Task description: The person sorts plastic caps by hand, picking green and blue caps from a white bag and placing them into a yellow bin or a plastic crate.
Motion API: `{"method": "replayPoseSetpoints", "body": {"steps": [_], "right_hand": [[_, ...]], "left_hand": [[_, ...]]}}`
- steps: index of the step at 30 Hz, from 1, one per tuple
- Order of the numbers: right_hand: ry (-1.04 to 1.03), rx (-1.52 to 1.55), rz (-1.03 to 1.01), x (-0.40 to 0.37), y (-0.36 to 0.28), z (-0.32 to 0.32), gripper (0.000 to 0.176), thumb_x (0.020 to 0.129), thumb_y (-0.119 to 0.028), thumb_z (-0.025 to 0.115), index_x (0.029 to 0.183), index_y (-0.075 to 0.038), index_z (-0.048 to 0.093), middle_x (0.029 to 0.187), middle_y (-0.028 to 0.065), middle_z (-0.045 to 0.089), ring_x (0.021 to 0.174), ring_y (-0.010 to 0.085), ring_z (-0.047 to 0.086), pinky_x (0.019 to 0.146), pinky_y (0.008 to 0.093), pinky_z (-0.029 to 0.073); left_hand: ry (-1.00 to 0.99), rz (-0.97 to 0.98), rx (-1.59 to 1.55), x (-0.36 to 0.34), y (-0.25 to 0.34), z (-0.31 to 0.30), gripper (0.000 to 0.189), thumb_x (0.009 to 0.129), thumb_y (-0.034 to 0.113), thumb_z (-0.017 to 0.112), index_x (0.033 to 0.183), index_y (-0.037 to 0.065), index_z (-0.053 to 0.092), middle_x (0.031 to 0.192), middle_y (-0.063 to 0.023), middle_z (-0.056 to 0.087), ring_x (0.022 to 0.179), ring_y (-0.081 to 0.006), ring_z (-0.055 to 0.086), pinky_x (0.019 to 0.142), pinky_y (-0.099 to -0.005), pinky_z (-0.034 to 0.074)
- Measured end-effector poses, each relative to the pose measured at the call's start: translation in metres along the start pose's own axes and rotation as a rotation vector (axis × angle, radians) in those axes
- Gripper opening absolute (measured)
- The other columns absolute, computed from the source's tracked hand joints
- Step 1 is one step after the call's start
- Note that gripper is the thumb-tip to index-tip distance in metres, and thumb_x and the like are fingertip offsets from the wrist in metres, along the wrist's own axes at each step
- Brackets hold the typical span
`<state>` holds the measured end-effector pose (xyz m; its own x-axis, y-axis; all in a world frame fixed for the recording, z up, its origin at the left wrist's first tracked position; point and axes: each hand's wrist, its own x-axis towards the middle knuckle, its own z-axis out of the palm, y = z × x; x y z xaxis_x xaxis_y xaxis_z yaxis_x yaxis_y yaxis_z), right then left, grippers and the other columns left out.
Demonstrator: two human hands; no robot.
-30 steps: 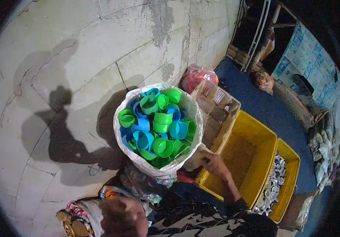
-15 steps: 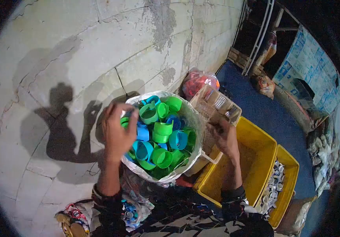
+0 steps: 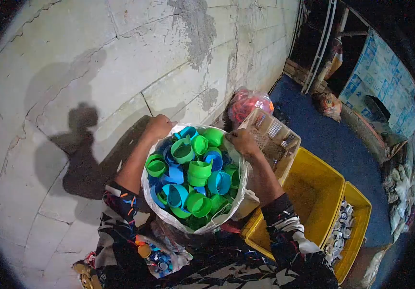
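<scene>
A white sack (image 3: pixel 146 189) with its mouth wide open stands in front of me, full of green and blue plastic caps (image 3: pixel 199 172). On the far left of its rim, my left hand (image 3: pixel 160 126) is closed, gripping the sack's edge. My right hand (image 3: pixel 242 142) pinches the rim at the far right. Most of the sack's body below the rim is hidden from above.
Right of the sack stands a beige plastic crate (image 3: pixel 291 143). Beside it are a yellow bin (image 3: pixel 313 166) and a smaller yellow bin (image 3: pixel 361 212) holding whitish pieces. A clear bag of red items (image 3: pixel 251 106) leans by the block wall (image 3: pixel 97 58).
Both hands were apart from the rim, the left over the caps' left side and the right above the crate. They have moved to the far rim and closed on it.
</scene>
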<state>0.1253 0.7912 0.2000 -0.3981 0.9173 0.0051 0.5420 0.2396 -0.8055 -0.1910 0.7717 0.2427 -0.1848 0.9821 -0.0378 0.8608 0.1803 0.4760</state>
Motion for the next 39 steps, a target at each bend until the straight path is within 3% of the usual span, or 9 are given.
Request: {"method": "replayPoseSetpoints", "body": {"steps": [3,9,13,15,18,23,31,36,39], "right_hand": [[-0.098,0.181,-0.441,0.042,0.085,0.019,0.03,0.082,-0.02,0.062,0.101,0.002,0.066,0.092,0.0199,0.07,0.087,0.0344,0.068,0.081,0.0436,0.053],[-0.26,1.166,0.511,0.016,0.05,0.021,0.031,0.095,-0.013,0.045,0.111,0.006,0.062,0.102,0.0171,0.07,0.09,0.0272,0.068,0.084,0.0432,0.056],[-0.226,0.809,0.35,0.013,0.048,0.024,0.034,0.095,-0.023,0.051,0.112,0.005,0.062,0.104,0.0183,0.069,0.092,0.0279,0.067,0.085,0.0405,0.054],[-0.109,0.38,-0.085,0.035,0.097,0.032,0.037,0.094,-0.028,0.055,0.112,0.003,0.062,0.105,0.0192,0.069,0.092,0.0283,0.067,0.085,0.0392,0.053],[0.134,0.243,0.162,-0.005,0.043,0.013,0.042,0.09,-0.033,0.062,0.113,0.002,0.062,0.105,0.0211,0.068,0.092,0.0298,0.066,0.084,0.0381,0.051],[0.345,0.165,-0.118,-0.078,0.038,0.01,0.034,0.081,-0.02,0.072,0.105,0.003,0.065,0.098,0.0209,0.069,0.087,0.0286,0.067,0.079,0.0372,0.051],[0.301,0.19,0.083,-0.104,0.035,0.009,0.022,0.088,-0.014,0.068,0.096,0.006,0.064,0.083,0.0111,0.068,0.069,0.0167,0.061,0.066,0.0327,0.053],[0.028,1.384,0.339,-0.071,0.11,0.04,0.028,0.095,-0.014,0.049,0.115,0.003,0.06,0.108,0.0174,0.066,0.09,0.0299,0.066,0.088,0.043,0.053],[-0.073,1.7,0.454,-0.073,0.097,0.045,0.036,0.098,-0.011,0.033,0.123,0.005,0.053,0.118,0.0254,0.061,0.103,0.037,0.063,0.095,0.0519,0.051]], "left_hand": [[-0.103,0.045,0.058,0.028,-0.015,0.006,0.041,0.084,0.034,0.067,0.088,-0.007,0.069,0.093,-0.0285,0.067,0.081,-0.0374,0.069,0.075,-0.0442,0.052],[-0.52,-0.208,-0.69,0.036,-0.038,0.026,0.042,0.087,0.035,0.068,0.098,-0.005,0.069,0.094,-0.0146,0.071,0.079,-0.0206,0.066,0.074,-0.0357,0.053],[-0.519,-0.182,-0.642,0.012,-0.026,0.009,0.046,0.087,0.039,0.07,0.105,-0.003,0.068,0.098,-0.0128,0.07,0.082,-0.02,0.066,0.072,-0.0336,0.053],[-0.415,-0.127,-0.692,0.002,-0.022,-0.004,0.05,0.085,0.042,0.071,0.106,-0.003,0.067,0.1,-0.0131,0.07,0.083,-0.0201,0.066,0.071,-0.0337,0.052],[0.029,-0.088,-0.249,-0.034,0.0,-0.032,0.058,0.083,0.048,0.072,0.107,-0.005,0.065,0.099,-0.0143,0.069,0.085,-0.0211,0.065,0.071,-0.0356,0.051],[0.153,0.006,0.056,-0.095,-0.02,-0.034,0.056,0.079,0.049,0.074,0.095,-0.004,0.067,0.085,-0.0225,0.067,0.078,-0.0329,0.066,0.071,-0.0405,0.051],[0.068,-0.4,-0.722,-0.122,-0.02,-0.038,0.022,0.088,0.025,0.069,0.097,0.005,0.066,0.064,-0.0017,0.058,0.055,-0.0134,0.052,0.056,-0.0296,0.048],[-0.344,-0.362,-1.59,-0.106,-0.111,-0.015,0.014,0.09,0.013,0.061,0.086,0.001,0.066,0.071,-0.0103,0.064,0.057,-0.0167,0.059,0.057,-0.0338,0.054],[-0.081,-0.516,-1.435,-0.105,-0.085,0.013,0.014,0.084,0.008,0.058,0.073,0.002,0.065,0.067,-0.0083,0.064,0.056,-0.0192,0.061,0.058,-0.0344,0.055]]}}
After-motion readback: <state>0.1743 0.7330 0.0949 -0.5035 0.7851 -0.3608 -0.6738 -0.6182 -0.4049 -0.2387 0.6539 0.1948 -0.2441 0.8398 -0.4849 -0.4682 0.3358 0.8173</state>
